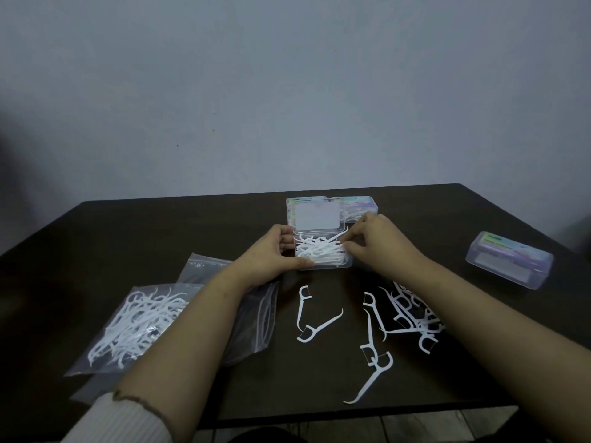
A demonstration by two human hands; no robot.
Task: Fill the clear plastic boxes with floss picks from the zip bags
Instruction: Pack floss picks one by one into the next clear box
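Note:
An open clear plastic box (323,266) sits mid-table with its lid (316,216) standing up behind it, and white floss picks (319,251) are piled inside. My left hand (271,251) grips the box's left side. My right hand (377,239) is at the box's right edge, fingertips pinching picks in the pile. Loose floss picks (406,311) lie scattered on the table in front of the box. A zip bag (134,321) full of picks lies at the left, partly under my left forearm.
A closed clear box (510,259) lies at the right near the table edge. Another box (358,206) stands behind the open one. An emptier zip bag (256,314) lies under my left arm. The dark table's (128,238) front edge is close below the scattered picks.

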